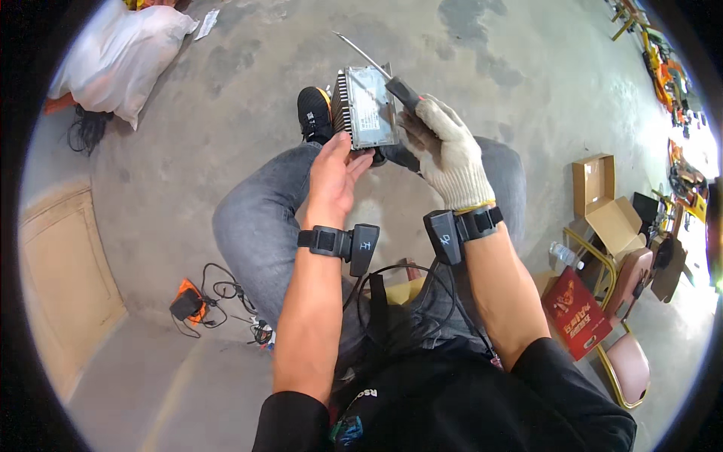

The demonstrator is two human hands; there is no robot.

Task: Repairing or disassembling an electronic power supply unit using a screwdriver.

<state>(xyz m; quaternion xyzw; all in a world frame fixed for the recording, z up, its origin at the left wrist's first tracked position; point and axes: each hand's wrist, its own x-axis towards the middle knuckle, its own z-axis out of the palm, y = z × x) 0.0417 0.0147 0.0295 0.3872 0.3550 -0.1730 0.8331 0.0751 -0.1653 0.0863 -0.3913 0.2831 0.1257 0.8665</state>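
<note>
A silver metal box with a finned side [369, 105] and a pale label is held up between my knees. My bare left hand [334, 172] grips its near left corner, fingers tucked partly under it. In a white knitted glove, my right hand [446, 147] is closed round the dark handle of a screwdriver [404, 92]. Its long metal shaft slants across the box's far right corner and points to the far left, its tip beyond the box. The gloved hand lies against or very close to the box's right edge; contact cannot be made out.
My shoe [314, 113] stands just left of the box. A white sack [124, 56] lies far left, and a black adapter with cables [188, 305] near left. To the right are an open cardboard box [602, 200], a plastic bottle [565, 255], a red box [576, 313] and chairs [627, 365].
</note>
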